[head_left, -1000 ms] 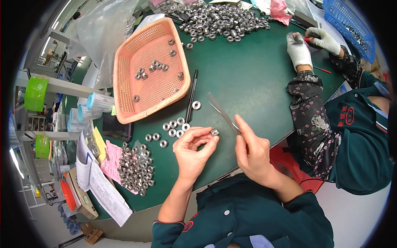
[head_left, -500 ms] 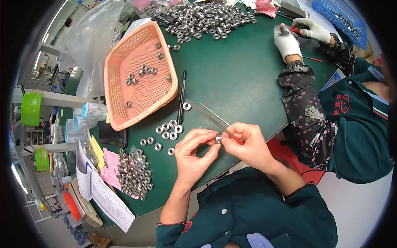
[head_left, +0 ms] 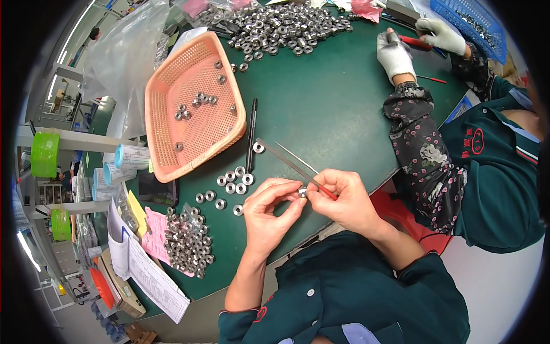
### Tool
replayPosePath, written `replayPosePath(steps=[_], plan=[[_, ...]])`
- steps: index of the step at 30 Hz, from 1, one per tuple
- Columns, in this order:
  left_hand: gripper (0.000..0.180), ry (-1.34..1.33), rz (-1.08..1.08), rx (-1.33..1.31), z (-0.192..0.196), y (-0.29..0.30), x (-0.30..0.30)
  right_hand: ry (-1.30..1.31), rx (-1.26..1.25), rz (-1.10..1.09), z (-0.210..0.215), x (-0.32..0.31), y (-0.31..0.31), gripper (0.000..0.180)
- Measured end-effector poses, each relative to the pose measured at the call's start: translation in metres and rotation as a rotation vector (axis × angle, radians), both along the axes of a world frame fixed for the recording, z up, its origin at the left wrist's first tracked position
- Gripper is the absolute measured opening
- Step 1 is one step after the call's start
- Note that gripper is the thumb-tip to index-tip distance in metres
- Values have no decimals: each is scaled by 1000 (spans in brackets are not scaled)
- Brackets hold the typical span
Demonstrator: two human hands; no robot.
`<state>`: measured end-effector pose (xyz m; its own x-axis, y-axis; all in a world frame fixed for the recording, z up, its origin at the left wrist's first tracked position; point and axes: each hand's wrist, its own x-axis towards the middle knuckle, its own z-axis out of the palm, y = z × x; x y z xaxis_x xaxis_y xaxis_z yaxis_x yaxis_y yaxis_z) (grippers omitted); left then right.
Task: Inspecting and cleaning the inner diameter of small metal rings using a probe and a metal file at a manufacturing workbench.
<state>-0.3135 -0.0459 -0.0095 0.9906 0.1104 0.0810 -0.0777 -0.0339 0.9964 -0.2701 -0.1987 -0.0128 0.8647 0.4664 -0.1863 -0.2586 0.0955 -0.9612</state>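
Observation:
My left hand (head_left: 272, 215) pinches a small shiny metal ring (head_left: 302, 192) between thumb and fingertips. My right hand (head_left: 344, 200) is closed on a slim file (head_left: 283, 160) with a red handle, its flat blade pointing to the far left. The right fingertips meet the ring's side. Beside the blade, a thin pointed metal rod (head_left: 295, 156) runs into the right hand; its other end is hidden, and I cannot tell whether it is held. Several loose metal rings (head_left: 230, 187) lie left of my hands, and one ring (head_left: 259, 148) sits near the file's tip.
A pink perforated basket (head_left: 162, 74) holds several rings. Beside it lies a black rod (head_left: 252, 135). Ring piles stand at the far side (head_left: 281, 28) and near left (head_left: 188, 241), by papers (head_left: 154, 281). At right, a co-worker's gloved hands (head_left: 395, 57) hold a red-handled tool (head_left: 415, 42).
My hands, the ring and the file look almost unmoved. The co-worker's far gloved hand has shifted slightly, and more of the red handle shows. The whole view has shifted a little.

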Motion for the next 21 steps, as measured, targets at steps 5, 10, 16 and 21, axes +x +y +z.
replayPosePath(steps=[5, 10, 16, 21], plan=[[28, 22, -7, -27, 1, -1, 1, 12, 27, -17, 0, -1, 0, 7], [29, -37, -29, 47, 0, -1, 0, 19, 5, -7, 6, 0, -1, 6], [28, 137, -9, -295, 0, -1, -1, -21, 30, -9, 3, -3, 1, 3], [26, 220, -55, -500, -5, 8, 0, -128, 12, -128, 7, -7, 1, 4]])
